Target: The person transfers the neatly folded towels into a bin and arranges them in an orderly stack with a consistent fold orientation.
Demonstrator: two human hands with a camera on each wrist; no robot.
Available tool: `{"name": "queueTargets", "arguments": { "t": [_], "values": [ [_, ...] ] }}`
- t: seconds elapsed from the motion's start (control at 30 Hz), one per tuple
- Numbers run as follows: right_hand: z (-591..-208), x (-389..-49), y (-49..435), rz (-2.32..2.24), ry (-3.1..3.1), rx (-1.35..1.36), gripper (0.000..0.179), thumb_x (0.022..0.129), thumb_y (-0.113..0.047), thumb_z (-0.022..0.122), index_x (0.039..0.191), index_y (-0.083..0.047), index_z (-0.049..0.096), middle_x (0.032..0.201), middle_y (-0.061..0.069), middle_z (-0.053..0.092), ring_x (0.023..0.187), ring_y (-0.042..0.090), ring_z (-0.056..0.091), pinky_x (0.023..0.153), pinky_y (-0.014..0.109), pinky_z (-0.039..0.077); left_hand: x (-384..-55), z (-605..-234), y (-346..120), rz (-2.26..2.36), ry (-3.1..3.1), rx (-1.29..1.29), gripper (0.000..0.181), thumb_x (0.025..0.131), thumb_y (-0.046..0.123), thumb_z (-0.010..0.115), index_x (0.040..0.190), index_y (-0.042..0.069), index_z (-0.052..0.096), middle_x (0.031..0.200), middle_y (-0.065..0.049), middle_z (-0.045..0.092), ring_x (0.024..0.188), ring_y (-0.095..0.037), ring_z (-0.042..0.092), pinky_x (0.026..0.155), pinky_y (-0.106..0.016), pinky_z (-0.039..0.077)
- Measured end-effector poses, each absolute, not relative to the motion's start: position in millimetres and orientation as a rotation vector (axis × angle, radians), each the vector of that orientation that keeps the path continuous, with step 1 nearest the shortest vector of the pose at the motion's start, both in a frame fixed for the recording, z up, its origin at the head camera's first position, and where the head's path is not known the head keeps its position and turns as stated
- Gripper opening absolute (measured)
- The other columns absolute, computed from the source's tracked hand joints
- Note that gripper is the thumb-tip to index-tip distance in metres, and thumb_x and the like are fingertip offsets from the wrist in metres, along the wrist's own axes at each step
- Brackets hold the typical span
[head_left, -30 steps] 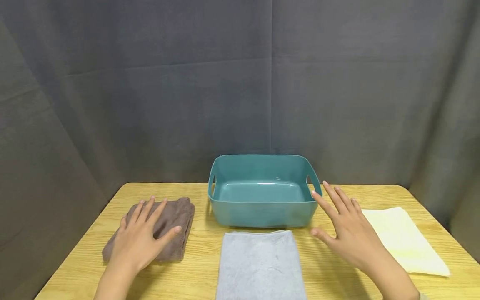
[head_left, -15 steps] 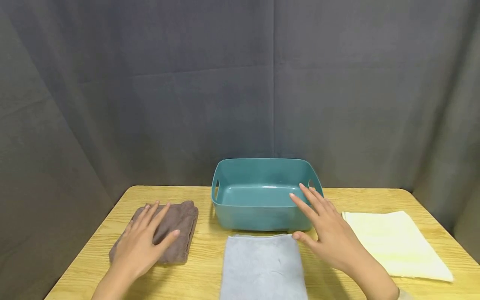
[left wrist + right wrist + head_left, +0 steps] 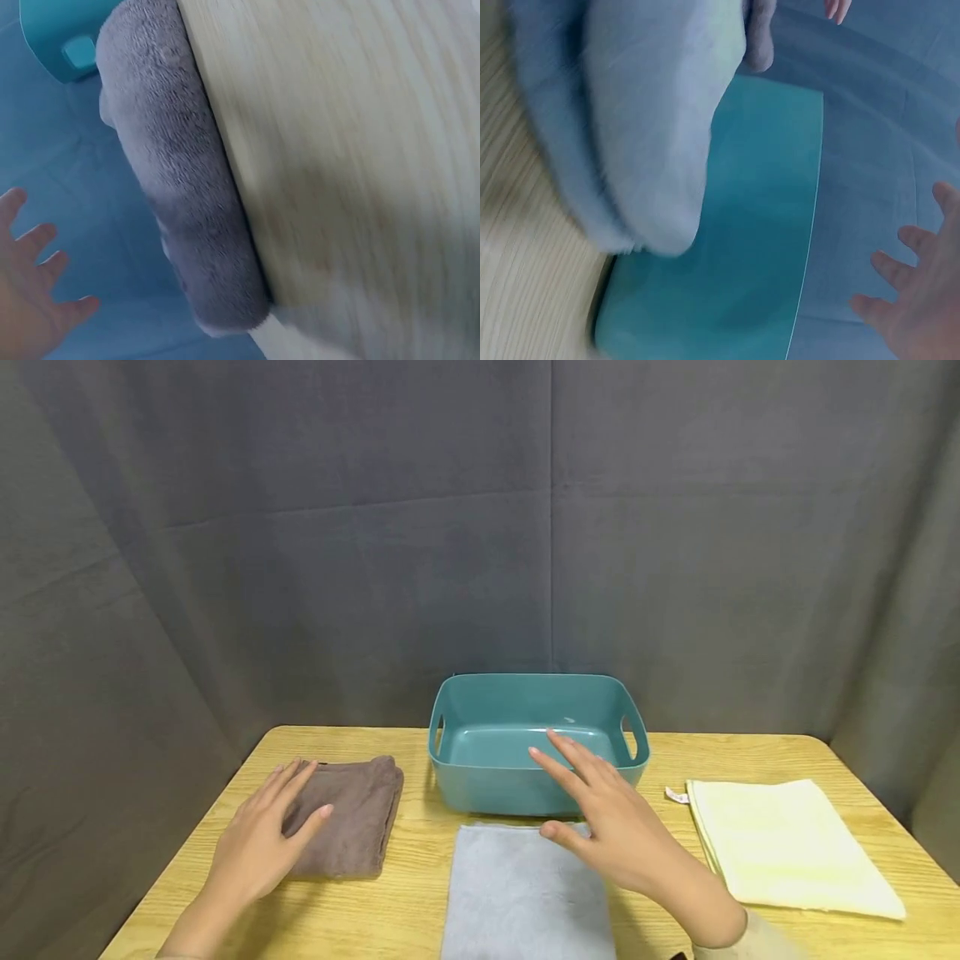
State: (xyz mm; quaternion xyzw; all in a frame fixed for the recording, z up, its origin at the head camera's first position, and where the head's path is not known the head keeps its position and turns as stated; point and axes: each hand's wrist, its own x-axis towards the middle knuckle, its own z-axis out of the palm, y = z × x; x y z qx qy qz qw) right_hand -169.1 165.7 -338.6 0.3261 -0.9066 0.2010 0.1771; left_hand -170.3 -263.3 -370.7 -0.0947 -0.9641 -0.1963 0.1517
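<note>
My left hand hovers over the left part of a folded brown towel, fingers spread and holding nothing. In the left wrist view its fingers stand apart from the fuzzy towel. My right hand, also spread and holding nothing, is above the folded light grey-blue towel and in front of the teal basin. The right wrist view shows that hand apart from the grey-blue towel and the basin wall. The basin has a cut-out handle at each end.
A folded pale yellow towel with a small white tag lies on the right of the wooden table. Grey curtains hang behind and beside the table. A dark small object shows at the bottom edge.
My right hand has moved left, from beside the basin and yellow towel to above the grey-blue towel. My left hand has shifted slightly left against the brown towel. The towels and basin stay put.
</note>
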Motion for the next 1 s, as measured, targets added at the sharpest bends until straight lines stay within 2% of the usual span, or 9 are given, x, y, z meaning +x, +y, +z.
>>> {"name": "queueTargets", "arguments": {
  "t": [0.2,0.47,0.73,1.0],
  "values": [
    [-332,-171,142,0.664,-2.574,0.948,0.077,0.093,-0.054,0.06,0.158,-0.037,0.021,0.164,-0.01,0.011,0.147,0.029,0.023,0.108,0.062,0.031,-173,-373,-276,-0.626,-2.753,-0.24,0.067,0.099,0.05,0.054,0.157,0.025,0.03,0.158,-0.019,0.03,0.14,-0.05,0.027,0.097,-0.077,0.026],
    [-328,-171,117,0.756,-2.585,0.998,0.073,0.094,-0.063,0.05,0.157,-0.042,0.019,0.163,-0.014,0.011,0.147,0.026,0.024,0.108,0.059,0.033,-176,-376,-288,-0.688,-2.778,-0.207,0.065,0.101,0.048,0.052,0.158,0.028,0.027,0.159,-0.019,0.027,0.139,-0.052,0.027,0.093,-0.079,0.026],
    [-329,-174,101,0.931,-2.642,1.016,0.07,0.098,-0.048,0.057,0.156,-0.047,0.017,0.161,-0.021,0.012,0.145,0.024,0.028,0.107,0.059,0.034,-181,-375,-297,-0.795,-2.812,-0.189,0.065,0.103,0.049,0.047,0.158,0.021,0.027,0.159,-0.022,0.024,0.139,-0.054,0.024,0.093,-0.081,0.025],
    [-326,-185,81,1.131,-2.71,1.033,0.059,0.101,-0.048,0.052,0.154,-0.048,0.026,0.16,-0.024,0.016,0.147,0.019,0.025,0.105,0.061,0.034,-183,-371,-307,-0.848,-2.821,-0.16,0.064,0.103,0.048,0.047,0.158,0.023,0.026,0.16,-0.02,0.022,0.141,-0.053,0.02,0.097,-0.078,0.022]
  ]
}}
